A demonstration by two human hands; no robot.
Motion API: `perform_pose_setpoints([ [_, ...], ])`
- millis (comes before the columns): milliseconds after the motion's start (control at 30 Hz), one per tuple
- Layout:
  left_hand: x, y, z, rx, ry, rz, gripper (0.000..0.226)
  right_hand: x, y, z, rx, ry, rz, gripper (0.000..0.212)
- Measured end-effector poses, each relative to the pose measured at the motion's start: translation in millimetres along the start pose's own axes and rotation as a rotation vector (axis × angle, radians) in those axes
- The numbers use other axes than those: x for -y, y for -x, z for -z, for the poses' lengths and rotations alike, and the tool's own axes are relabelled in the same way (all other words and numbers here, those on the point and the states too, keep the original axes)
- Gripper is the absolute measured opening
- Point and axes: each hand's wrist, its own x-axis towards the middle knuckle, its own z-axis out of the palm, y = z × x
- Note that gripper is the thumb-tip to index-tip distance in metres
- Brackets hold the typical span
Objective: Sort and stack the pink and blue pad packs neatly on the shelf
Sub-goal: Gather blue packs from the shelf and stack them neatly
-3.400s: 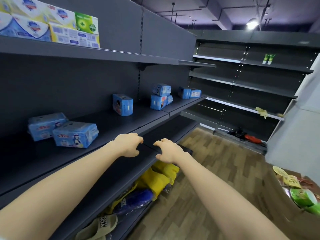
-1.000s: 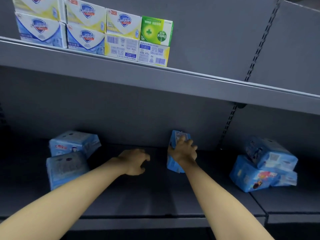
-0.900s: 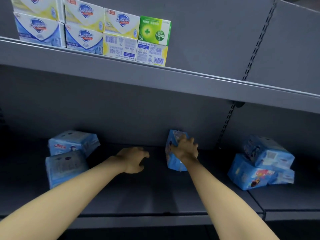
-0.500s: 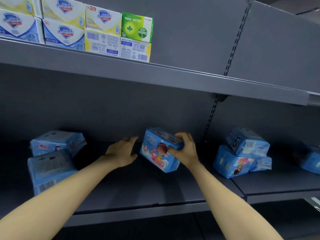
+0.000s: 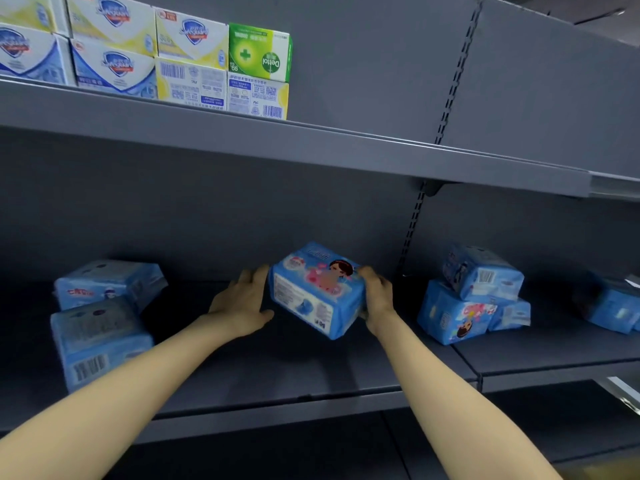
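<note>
Pack of pads in blue plastic wrap with pink print (image 5: pixel 317 292) sat tilted between our hands, above the middle of the dark grey metal shelf (image 5: pixel 277 372); whether its low corner touched the board we could not tell. Our right hand (image 5: pixel 377 296) curled round its 3 o'clock end, while our left hand (image 5: pixel 242 303) pressed flat against its 9 o'clock end. Well off at 9 o'clock lay two pale blue wrapped packs (image 5: pixel 104 285), one before the other. At 3 o'clock three more blue packs (image 5: pixel 474 296) sat piled together. At 11 o'clock, on the upper shelf (image 5: pixel 346 150), stood stacked cardboard soap boxes (image 5: pixel 138 53).
</note>
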Motion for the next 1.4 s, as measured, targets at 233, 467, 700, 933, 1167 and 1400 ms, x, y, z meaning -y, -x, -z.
perform_pose_setpoints([
  [233, -1.7, 3.4, 17.8, -0.093, 0.073, -0.058, 0.102, 1.5, 3.9, 2.3, 0.143, -0.26, -0.434, 0.045],
  [467, -4.9, 10.0, 26.0, -0.08, 0.156, -0.187, 0.109, -1.0, 8.0, 4.0, 0.153, -0.268, -0.496, 0.043],
  [700, -1.2, 8.7, 13.1, -0.01, 0.309, -0.058, 0.113, 2.4, 16.1, -15.7, -0.053, -0.022, -0.032, 0.013],
  [933, -28.1, 19.3, -4.1, -0.104, -0.217, -0.25, 0.104, -1.7, 31.6, -60.5, -0.108, -0.065, -0.032, 0.016],
  [1167, -35.3, 9.7, 1.0, -0.265, -0.449, -0.14, 0.097, 13.1, 49.4, -73.0, 0.046, -0.178, -0.228, 0.011],
  [1400, -5.5, 0.8, 23.3, -0.292, 0.409, 0.075, 0.087, 25.6, 40.3, -47.8, 0.089, 0.207, -0.161, 0.036],
])
